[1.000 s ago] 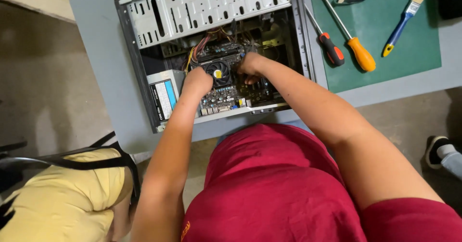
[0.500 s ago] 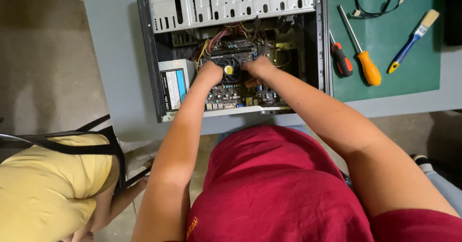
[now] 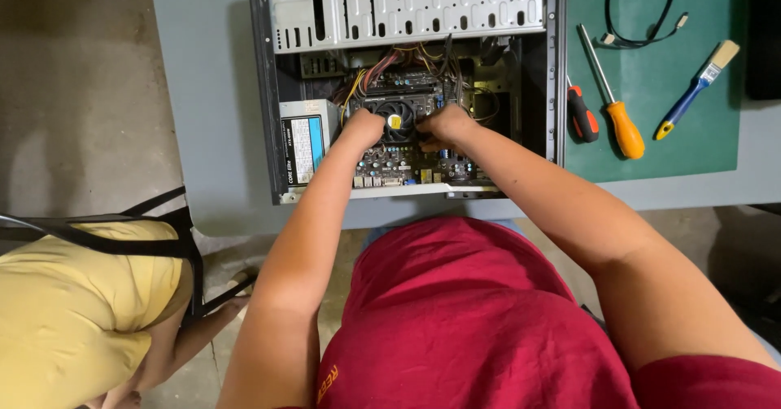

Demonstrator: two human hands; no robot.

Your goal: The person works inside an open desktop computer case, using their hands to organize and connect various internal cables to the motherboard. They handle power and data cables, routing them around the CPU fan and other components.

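Note:
An open desktop computer case point(image 3: 407, 6) lies flat on a grey table. Inside it a black cooler fan point(image 3: 396, 119) with a yellow centre sits on the motherboard point(image 3: 407, 163). My left hand point(image 3: 363, 127) grips the fan's left side, fingers curled down onto it. On the fan's right side rests my right hand point(image 3: 444, 124), fingers closed around its edge. Coloured cables point(image 3: 376, 69) run just above the fan. My fingertips are hidden behind the fan's body.
A power supply point(image 3: 304, 142) sits in the case's left corner. On a green mat point(image 3: 651, 132) to the right lie two screwdrivers point(image 3: 622, 124), a blue-handled brush point(image 3: 693, 91) and a black cable point(image 3: 643, 10). Another person in yellow point(image 3: 81, 311) crouches at lower left.
The view has shifted so the case sits further right in frame. Both hands have stayed on the two sides of the cooler fan.

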